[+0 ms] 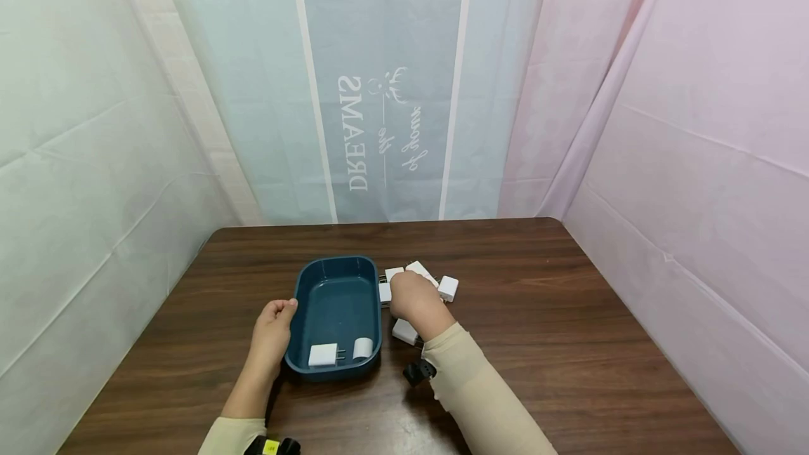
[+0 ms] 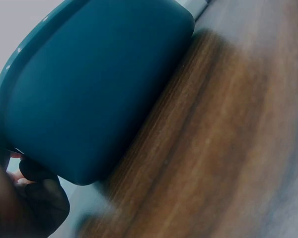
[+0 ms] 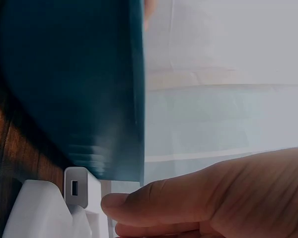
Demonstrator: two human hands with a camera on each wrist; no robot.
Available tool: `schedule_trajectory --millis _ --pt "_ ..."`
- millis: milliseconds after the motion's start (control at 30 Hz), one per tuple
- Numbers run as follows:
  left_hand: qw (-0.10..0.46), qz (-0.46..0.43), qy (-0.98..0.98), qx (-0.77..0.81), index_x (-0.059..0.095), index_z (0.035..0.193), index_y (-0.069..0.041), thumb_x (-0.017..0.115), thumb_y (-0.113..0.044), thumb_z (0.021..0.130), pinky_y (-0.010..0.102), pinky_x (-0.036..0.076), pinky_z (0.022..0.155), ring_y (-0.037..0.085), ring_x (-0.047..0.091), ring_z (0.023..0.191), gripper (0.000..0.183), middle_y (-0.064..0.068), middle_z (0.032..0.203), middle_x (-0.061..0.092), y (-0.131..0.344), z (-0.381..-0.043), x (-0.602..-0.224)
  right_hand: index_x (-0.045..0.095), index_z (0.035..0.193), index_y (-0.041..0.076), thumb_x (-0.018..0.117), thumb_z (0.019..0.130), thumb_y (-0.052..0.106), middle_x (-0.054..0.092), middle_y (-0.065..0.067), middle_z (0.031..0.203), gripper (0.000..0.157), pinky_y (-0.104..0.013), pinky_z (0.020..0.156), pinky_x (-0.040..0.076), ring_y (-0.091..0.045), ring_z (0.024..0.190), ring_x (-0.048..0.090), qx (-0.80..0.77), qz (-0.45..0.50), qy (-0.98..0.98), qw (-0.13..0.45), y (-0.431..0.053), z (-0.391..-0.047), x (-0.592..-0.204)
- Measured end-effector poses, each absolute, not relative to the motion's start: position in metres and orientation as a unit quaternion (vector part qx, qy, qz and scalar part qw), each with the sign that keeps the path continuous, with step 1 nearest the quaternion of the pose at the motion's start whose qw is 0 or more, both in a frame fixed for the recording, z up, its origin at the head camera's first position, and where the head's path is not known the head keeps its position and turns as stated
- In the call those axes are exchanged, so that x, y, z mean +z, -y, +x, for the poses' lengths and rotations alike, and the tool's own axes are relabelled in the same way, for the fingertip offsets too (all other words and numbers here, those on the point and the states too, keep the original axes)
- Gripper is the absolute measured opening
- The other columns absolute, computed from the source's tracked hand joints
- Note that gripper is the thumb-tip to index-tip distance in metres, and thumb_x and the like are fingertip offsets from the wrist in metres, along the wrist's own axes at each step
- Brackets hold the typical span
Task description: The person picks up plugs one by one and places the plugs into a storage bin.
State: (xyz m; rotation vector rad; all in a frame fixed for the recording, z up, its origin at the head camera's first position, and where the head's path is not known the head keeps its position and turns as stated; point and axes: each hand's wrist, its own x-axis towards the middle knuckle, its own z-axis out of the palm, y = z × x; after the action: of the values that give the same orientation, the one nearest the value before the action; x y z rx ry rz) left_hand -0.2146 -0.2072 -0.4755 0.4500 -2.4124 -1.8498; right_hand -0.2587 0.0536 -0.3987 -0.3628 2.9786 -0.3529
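A dark blue plastic tray (image 1: 338,300) rests on the table; two white charger plugs lie inside near its front end, a squarish charger (image 1: 323,354) with prongs showing and a rounded charger (image 1: 363,348). My left hand (image 1: 272,332) grips the tray's left rim, thumb at the edge. My right hand (image 1: 417,298) reaches down into several loose white chargers just right of the tray. In the right wrist view, its thumb (image 3: 154,198) overlaps the side of a white charger (image 3: 77,181) with a USB port; I cannot tell whether it pinches one.
Around the right hand lie more chargers: one white block (image 1: 448,288) to its right, another charger (image 1: 404,331) nearer me. The brown wood-grain table (image 1: 537,343) runs back to a pale blue curtain (image 1: 385,34). Light cloth walls stand on both sides.
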Motion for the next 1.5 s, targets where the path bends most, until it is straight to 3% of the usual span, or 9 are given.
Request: schedule_trajectory --millis 600,1500 --pt "0.031 0.154 0.785 -0.599 0.048 0.127 0.002 0.042 -0.041 0.11 0.047 0.033 0.1 0.033 0.042 0.117 0.047 0.022 0.128 0.047 0.206 -0.212 -0.472 0.071 0.077 0.01 0.069 0.089 0.004 0.069 -0.007 0.081 0.013 -0.036 0.056 0.048 -0.017 0.065 0.057 -0.104 -0.117 -0.985 0.07 -0.047 -0.264 -0.413" --pt "0.026 0.145 0.783 -0.605 0.047 0.128 0.003 0.042 -0.042 0.11 0.05 0.03 0.104 0.034 0.039 0.121 0.049 0.023 0.133 0.044 0.206 -0.212 -0.47 0.073 0.081 0.009 0.07 0.087 0.004 0.072 -0.01 0.086 0.009 -0.042 0.058 0.053 -0.024 0.07 0.064 -0.105 -0.087 -0.99 0.026 -0.045 -0.272 -0.426"
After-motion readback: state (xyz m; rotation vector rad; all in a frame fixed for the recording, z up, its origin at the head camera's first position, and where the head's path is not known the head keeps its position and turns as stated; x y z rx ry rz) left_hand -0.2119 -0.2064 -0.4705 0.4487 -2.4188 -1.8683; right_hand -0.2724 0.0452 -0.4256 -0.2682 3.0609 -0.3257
